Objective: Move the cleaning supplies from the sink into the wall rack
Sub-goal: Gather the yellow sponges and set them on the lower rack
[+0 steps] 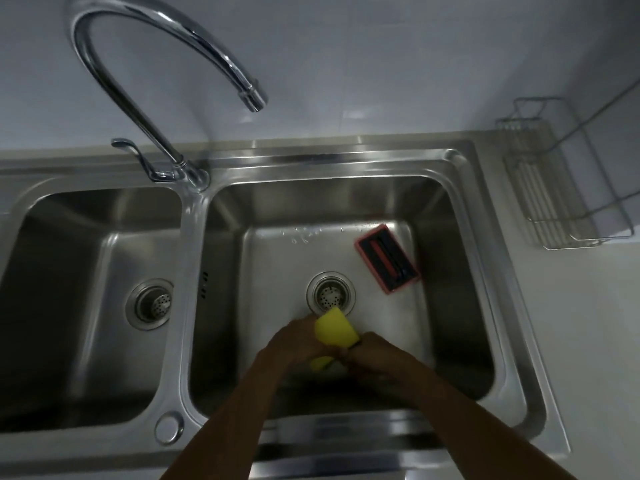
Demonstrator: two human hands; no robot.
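Both hands are low in the right basin (460, 271), near side, just near of the drain (330, 295). Left hand (296, 341): fingers curled round the yellow sponge (336, 328), which is bent. There's a second yellow patch under the hands; same sponge or another, can't tell. Right hand (379, 356): fingers bent in at the sponge's near-right edge. Pinching or just touching, can't tell, too blurred.

Red-edged brush (387, 258) lies flat at the far right of the basin floor, untouched. Wire rack (561, 216) sits right of the sink, against the wall.

My plan for this step:
- Give the sponge one firm squeeze over the drain, so it doesn't drip across the counter.
- Hand it to the right hand, since the rack is on that side.
- Lift it straight up over the basin's right wall before moving sideways.
- Lay it flat at one end of the rack and leave room for the brush.
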